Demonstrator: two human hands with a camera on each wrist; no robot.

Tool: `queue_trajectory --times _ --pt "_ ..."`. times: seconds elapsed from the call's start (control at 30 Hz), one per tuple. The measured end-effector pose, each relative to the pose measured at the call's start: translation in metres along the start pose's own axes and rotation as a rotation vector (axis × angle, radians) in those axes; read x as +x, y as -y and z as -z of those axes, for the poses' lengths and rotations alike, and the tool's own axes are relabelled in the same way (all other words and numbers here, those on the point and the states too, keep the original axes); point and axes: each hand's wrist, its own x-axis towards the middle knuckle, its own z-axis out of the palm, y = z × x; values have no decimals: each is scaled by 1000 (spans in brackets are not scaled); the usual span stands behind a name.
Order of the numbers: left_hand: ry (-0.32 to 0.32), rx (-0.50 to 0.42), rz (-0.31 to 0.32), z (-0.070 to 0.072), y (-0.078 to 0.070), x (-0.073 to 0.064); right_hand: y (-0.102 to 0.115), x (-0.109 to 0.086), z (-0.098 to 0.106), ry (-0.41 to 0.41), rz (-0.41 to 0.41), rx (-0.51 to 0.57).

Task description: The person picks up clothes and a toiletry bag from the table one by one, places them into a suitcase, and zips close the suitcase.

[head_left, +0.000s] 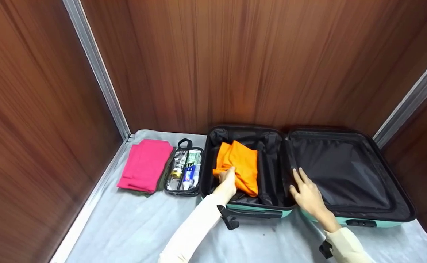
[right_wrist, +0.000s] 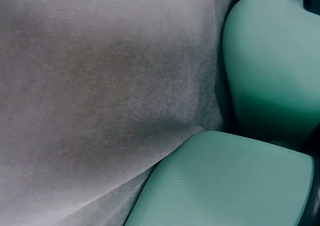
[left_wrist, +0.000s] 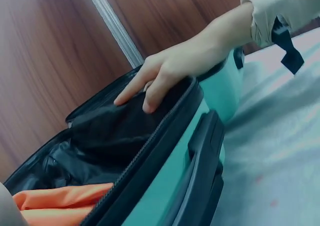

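A folded orange cloth (head_left: 241, 160) lies in the left half of an open suitcase (head_left: 272, 160), which is black inside and mint green outside. My left hand (head_left: 227, 184) grips the cloth's near left part, its thumb on top and the other fingers mostly hidden by the folds. In the left wrist view, orange cloth (left_wrist: 62, 201) shows just inside the zipped rim. My right hand (head_left: 308, 193) rests with spread fingers at the inner edge of the right half, beside the hinge. That same right hand (left_wrist: 182, 68) reaches over the rim in the left wrist view.
Left of the suitcase lies a clear toiletry bag (head_left: 184, 171) with a toothpaste tube and bottles inside. Beyond it, a folded pink cloth (head_left: 146, 164) sits on a dark green one (head_left: 164, 175). Wood panels (head_left: 213, 65) stand behind and at both sides. A pale sheet (head_left: 126, 223) covers the surface.
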Motion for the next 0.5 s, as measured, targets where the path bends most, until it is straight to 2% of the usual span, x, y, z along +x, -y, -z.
queue_trajectory --times 0.03,0.13,0.2,0.27,0.3,0.4,0.5 --pt "22 2 7 5 -7 -7 0 0 0 -1 1 -2" --pt "77 26 12 24 -41 -41 0 0 -1 -6 8 -1" --pt "125 52 -3 34 -56 -57 1 -1 -1 -7 9 -2" --pt "169 98 -36 43 -65 -65 0 -1 -1 -8 5 0" --pt "203 132 -41 46 -67 -64 0 -1 -1 -8 4 0" --pt "263 359 -172 53 -71 -62 -1 -1 1 -9 0 1" --pt "312 689 -316 58 -71 -57 -2 -1 2 -6 1 0"
